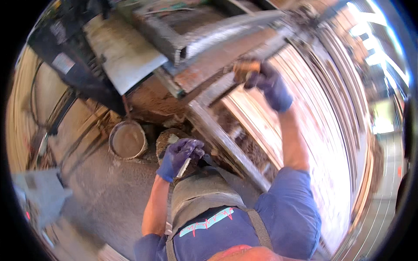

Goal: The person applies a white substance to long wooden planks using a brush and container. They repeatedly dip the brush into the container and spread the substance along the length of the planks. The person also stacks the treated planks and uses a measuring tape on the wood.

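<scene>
My left hand (pixel 180 156), in a dark blue-purple glove, is closed in front of my apron (pixel 202 191). A thin pale strip (pixel 183 167) sticks out of its fist; what kind of thing it is I cannot make out. My right hand (pixel 274 87), gloved the same way, reaches far out to the right over long pale boards (pixel 300 117). It grips a small orange-brown block-shaped object (pixel 246 68), smeared by motion. Below that hand runs a worn metal frame (pixel 217 130), near the board ends.
A round bucket (pixel 127 140) stands on the floor (pixel 104 182) left of my left hand. A pale sheet (pixel 124 52) juts out beside a dark machine (pixel 74 61). Heavy metal bars (pixel 209 39) cross the far side. A grey piece (pixel 41 195) lies at lower left.
</scene>
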Tool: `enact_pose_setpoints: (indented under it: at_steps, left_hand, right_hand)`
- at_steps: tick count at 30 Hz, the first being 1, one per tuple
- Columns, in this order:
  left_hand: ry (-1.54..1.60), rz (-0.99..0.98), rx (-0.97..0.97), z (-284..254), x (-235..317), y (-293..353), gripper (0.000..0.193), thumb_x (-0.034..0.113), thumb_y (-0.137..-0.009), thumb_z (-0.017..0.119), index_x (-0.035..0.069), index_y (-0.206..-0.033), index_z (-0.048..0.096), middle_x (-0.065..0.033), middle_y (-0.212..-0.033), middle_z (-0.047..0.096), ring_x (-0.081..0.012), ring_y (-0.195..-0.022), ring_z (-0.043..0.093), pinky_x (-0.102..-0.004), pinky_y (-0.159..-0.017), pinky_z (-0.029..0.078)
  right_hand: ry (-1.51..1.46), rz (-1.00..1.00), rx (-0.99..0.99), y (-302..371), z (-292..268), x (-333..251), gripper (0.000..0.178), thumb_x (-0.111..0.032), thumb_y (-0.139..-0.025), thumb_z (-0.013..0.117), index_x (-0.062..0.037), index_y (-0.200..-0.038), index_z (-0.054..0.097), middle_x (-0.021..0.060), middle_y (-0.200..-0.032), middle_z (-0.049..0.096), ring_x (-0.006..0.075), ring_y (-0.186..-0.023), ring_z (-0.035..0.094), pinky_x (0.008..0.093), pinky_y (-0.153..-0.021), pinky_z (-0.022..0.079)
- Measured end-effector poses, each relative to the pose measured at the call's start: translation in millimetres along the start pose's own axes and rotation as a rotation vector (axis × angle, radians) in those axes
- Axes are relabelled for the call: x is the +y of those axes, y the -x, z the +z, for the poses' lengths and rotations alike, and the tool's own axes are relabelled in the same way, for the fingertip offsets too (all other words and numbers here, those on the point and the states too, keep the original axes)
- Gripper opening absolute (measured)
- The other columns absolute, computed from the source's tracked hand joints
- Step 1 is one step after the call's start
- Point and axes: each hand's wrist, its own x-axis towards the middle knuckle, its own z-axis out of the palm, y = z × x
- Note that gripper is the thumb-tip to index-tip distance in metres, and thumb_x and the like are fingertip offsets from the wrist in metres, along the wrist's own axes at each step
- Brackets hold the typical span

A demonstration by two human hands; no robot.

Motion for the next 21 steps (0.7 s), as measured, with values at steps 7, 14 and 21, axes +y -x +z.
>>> enact_pose_setpoints:
  at_steps: [7,14,21]
  left_hand:
    - [-0.147,-0.045,-0.302,98,2,18,0.037,0.031,-0.098,0.053,-0.002,-0.111,0.064,-0.0086,-0.092,0.068,-0.0141,-0.081,0.065,-0.0303,-0.075,0.054]
    - [-0.291,-0.054,-0.349,154,-53,58,0.032,0.027,-0.098,0.055,0.000,-0.114,0.063,-0.0072,-0.091,0.068,-0.0127,-0.078,0.064,-0.0278,-0.072,0.054]
    - [-0.230,0.286,-0.194,241,-76,100,0.033,0.011,-0.092,0.063,0.000,-0.123,0.058,-0.0025,-0.087,0.064,-0.0063,-0.075,0.057,-0.0212,-0.068,0.048]
  right_hand:
    - [-0.498,0.195,0.305,238,35,7,0.039,-0.014,-0.088,0.065,-0.0047,-0.125,0.056,0.0042,-0.114,0.064,0.0127,-0.101,0.060,0.0281,-0.081,0.052]
    - [-0.263,0.031,0.543,359,50,17,0.035,-0.014,-0.086,0.068,-0.0049,-0.118,0.060,0.0030,-0.106,0.066,0.0100,-0.094,0.060,0.0258,-0.083,0.050]
    - [0.438,0.142,0.594,465,30,61,0.036,-0.013,-0.080,0.073,-0.0081,-0.114,0.062,0.0031,-0.091,0.066,0.0078,-0.079,0.058,0.0248,-0.072,0.050]
